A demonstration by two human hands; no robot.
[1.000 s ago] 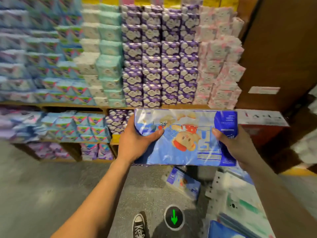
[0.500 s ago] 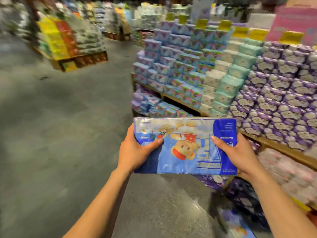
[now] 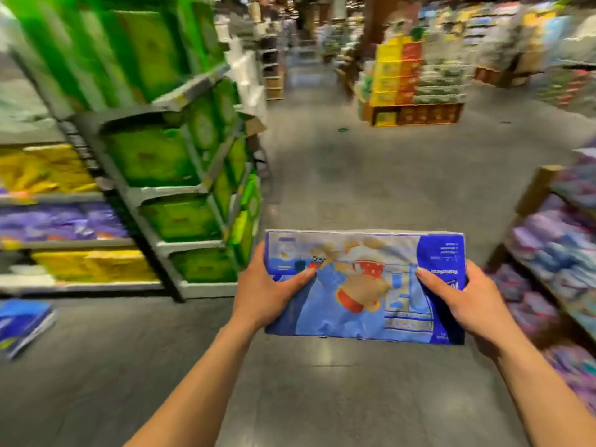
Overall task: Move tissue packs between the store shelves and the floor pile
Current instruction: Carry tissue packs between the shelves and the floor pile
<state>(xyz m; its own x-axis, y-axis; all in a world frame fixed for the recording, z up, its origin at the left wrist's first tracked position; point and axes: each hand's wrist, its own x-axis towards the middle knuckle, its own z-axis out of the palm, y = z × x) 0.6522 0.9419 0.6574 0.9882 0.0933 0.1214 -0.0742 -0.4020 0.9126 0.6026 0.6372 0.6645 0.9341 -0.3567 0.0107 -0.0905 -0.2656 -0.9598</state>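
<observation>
A wide blue tissue pack (image 3: 364, 285) with a cartoon print is held flat in front of me above the grey floor. My left hand (image 3: 267, 291) grips its left end, thumb on top. At the right end my right hand (image 3: 464, 301) grips it the same way. A wooden shelf (image 3: 535, 188) with purple and blue tissue packs (image 3: 554, 250) stands at the right edge. Another blue pack (image 3: 22, 324) lies on the floor at the far left.
A metal rack (image 3: 193, 188) of green packs stands to the left, beside shelves of yellow and purple packs (image 3: 58, 221). A pallet display (image 3: 412, 85) of yellow and red boxes stands far ahead. The grey floor aisle (image 3: 371, 162) runs between them.
My view has swung left, away from the stacked tissue shelves toward the open aisle and the green rack. Both hands keep the same grip on the blue pack.
</observation>
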